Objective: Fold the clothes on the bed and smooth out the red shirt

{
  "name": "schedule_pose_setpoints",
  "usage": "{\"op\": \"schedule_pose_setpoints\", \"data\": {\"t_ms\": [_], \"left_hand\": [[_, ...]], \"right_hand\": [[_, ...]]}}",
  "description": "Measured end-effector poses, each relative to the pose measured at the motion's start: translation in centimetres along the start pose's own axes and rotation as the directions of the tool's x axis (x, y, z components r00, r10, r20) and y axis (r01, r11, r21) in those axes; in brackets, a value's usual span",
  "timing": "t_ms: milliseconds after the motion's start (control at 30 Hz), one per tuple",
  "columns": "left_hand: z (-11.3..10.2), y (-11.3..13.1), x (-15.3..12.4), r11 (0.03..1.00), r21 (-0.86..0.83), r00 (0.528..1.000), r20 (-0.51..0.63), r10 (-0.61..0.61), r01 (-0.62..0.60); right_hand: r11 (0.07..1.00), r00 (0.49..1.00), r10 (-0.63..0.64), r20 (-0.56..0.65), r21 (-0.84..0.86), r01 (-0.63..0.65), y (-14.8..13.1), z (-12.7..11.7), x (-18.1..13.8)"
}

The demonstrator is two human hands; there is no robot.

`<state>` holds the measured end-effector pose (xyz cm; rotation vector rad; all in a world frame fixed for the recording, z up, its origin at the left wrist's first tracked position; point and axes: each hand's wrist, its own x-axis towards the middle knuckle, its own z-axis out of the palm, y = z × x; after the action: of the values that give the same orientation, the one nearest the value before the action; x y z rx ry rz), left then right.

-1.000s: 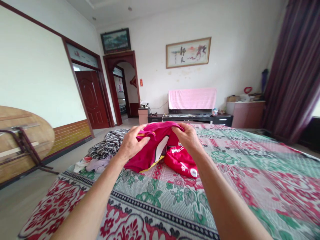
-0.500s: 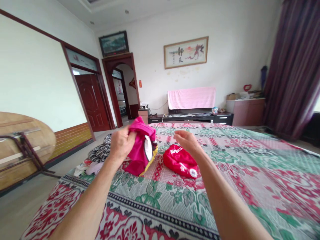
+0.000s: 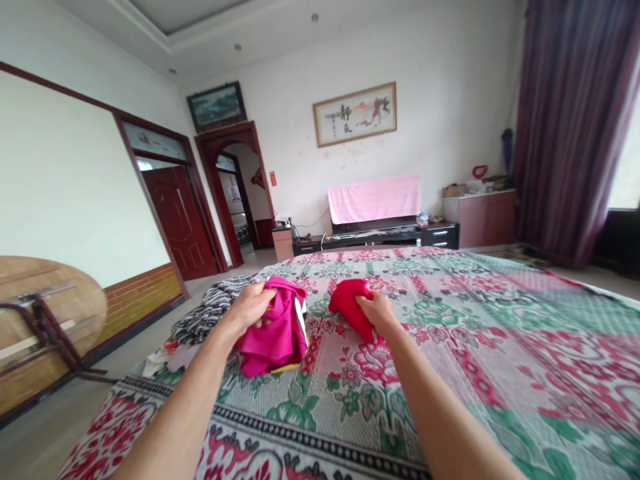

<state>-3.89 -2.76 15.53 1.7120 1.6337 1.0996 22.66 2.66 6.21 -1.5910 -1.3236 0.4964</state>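
Observation:
My left hand [image 3: 253,303] is closed on a bunched magenta garment [image 3: 277,333], which has white and yellow edging along its right side. The garment's lower part hangs down to the patterned bedspread [image 3: 300,407]. To the right, my right hand [image 3: 376,308] grips a red cloth item [image 3: 351,305] by its right side; the white print on it is mostly out of sight, and I cannot tell what kind of item it is. Left of the magenta garment lies a black-and-white striped fabric heap [image 3: 210,310], with pale cloth [image 3: 183,358] in front of it.
A round folding table [image 3: 45,313] leans at the left wall. Beyond the bed stands a low black cabinet [image 3: 440,236], with a pink towel [image 3: 375,200] draped over something on it. A purple curtain [image 3: 560,133] hangs at the right.
My right hand has come down and taken hold of the red item, tilting it up. My left hand has lowered the magenta garment toward the bed. The view has tilted upward slightly.

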Motion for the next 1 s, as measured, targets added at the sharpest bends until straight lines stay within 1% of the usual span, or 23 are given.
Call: {"op": "schedule_pose_setpoints", "data": {"t_ms": [67, 133, 167, 200, 233, 267, 300, 333, 467, 533, 567, 600, 633, 667, 733, 767, 800, 833, 867, 900, 933, 967, 1000], "left_hand": [[1.6, 2.6, 0.8, 0.989, -0.115, 0.995, 0.031, 0.095, -0.091], [2.3, 5.7, 2.2, 0.944, -0.085, 0.946, -0.090, 0.312, -0.320], [2.2, 7.2, 2.9, 0.891, -0.035, 0.874, -0.219, 0.434, -0.452], [1.9, 8.5, 3.7, 0.838, 0.029, 0.771, -0.376, 0.514, -0.544], [1.4, 9.6, 4.3, 0.797, 0.095, 0.649, -0.528, 0.548, -0.596], [0.9, 10.4, 4.9, 0.789, 0.154, 0.557, -0.628, 0.543, -0.595], [0.4, 10.7, 5.3, 0.815, 0.206, 0.530, -0.669, 0.521, -0.542], [-0.1, 10.8, 5.6, 0.846, 0.253, 0.554, -0.662, 0.505, -0.469], [-0.7, 8.8, 4.7, 0.902, 0.371, 0.845, -0.390, 0.367, -0.221], [-0.6, 7.7, 3.1, 0.943, 0.313, 0.982, -0.109, 0.154, -0.113], [-0.4, 7.2, 2.1, 0.957, 0.285, 0.994, 0.106, 0.028, -0.057], [-0.1, 6.8, 1.0, 0.966, 0.257, 0.941, 0.332, -0.063, -0.026], [0.4, 6.3, -0.1, 0.976, 0.217, 0.848, 0.521, -0.095, -0.024], [1.0, 5.7, -1.1, 0.986, 0.165, 0.754, 0.651, -0.089, -0.026], [2.6, 4.4, -2.6, 0.998, 0.062, 0.608, 0.791, -0.068, 0.031], [3.5, 3.7, -2.9, 0.996, 0.022, 0.567, 0.821, -0.069, 0.090], [4.2, 2.9, -2.7, 0.988, -0.010, 0.554, 0.829, -0.077, 0.153], [4.6, 2.3, -2.2, 0.978, -0.031, 0.568, 0.818, -0.095, 0.208], [4.7, 1.9, -1.3, 0.964, -0.068, 0.632, 0.766, -0.116, 0.258], [4.2, 1.7, -0.1, 0.948, -0.134, 0.751, 0.645, -0.139, 0.290], [3.2, 1.8, 1.3, 0.930, -0.249, 0.893, 0.426, -0.147, 0.272], [1.9, 2.0, 2.8, 0.894, -0.424, 0.989, 0.056, -0.137, 0.148], [0.2, 2.2, 4.3, 0.840, -0.537, 0.911, -0.380, -0.158, -0.078]], "right_hand": [[0.986, 0.962, 0.138, -0.236, 0.124, -0.111, 1.1, -1.5, 1.3], [0.957, 0.858, 0.272, -0.436, 0.216, -0.193, 2.1, -2.9, 2.2], [0.945, 0.813, 0.316, -0.489, 0.241, -0.222, 2.5, -3.5, 2.5], [0.933, 0.780, 0.351, -0.518, 0.262, -0.246, 2.8, -3.9, 2.7], [0.922, 0.760, 0.381, -0.526, 0.279, -0.268, 3.0, -4.2, 2.7], [0.912, 0.752, 0.404, -0.521, 0.291, -0.288, 3.1, -4.3, 2.7], [0.905, 0.751, 0.419, -0.511, 0.298, -0.303, 3.1, -4.3, 2.5], [0.903, 0.755, 0.424, -0.500, 0.299, -0.310, 3.0, -4.3, 2.3], [0.924, 0.788, 0.376, -0.487, 0.264, -0.277, 2.1, -4.0, 1.5], [0.933, 0.797, 0.354, -0.490, 0.240, -0.267, 1.7, -4.0, 1.2], [0.935, 0.800, 0.349, -0.488, 0.234, -0.266, 1.6, -4.0, 1.2], [0.935, 0.802, 0.351, -0.483, 0.234, -0.268, 1.6, -4.1, 1.1], [0.931, 0.803, 0.359, -0.476, 0.238, -0.275, 1.6, -4.1, 1.2], [0.927, 0.801, 0.371, -0.470, 0.245, -0.285, 1.8, -4.2, 1.2], [0.916, 0.789, 0.398, -0.468, 0.260, -0.307, 2.2, -4.2, 1.4], [0.911, 0.780, 0.409, -0.473, 0.266, -0.316, 2.4, -4.2, 1.5], [0.907, 0.772, 0.417, -0.479, 0.271, -0.322, 2.7, -4.2, 1.6], [0.905, 0.766, 0.423, -0.484, 0.274, -0.326, 2.9, -4.2, 1.7], [0.903, 0.762, 0.426, -0.488, 0.275, -0.329, 3.0, -4.1, 1.7], [0.904, 0.760, 0.426, -0.491, 0.273, -0.329, 3.1, -4.1, 1.7], [0.906, 0.760, 0.422, -0.494, 0.269, -0.327, 3.2, -4.0, 1.7], [0.909, 0.762, 0.415, -0.498, 0.264, -0.323, 3.2, -4.0, 1.7], [0.913, 0.764, 0.406, -0.501, 0.258, -0.316, 3.1, -3.9, 1.7]]}}
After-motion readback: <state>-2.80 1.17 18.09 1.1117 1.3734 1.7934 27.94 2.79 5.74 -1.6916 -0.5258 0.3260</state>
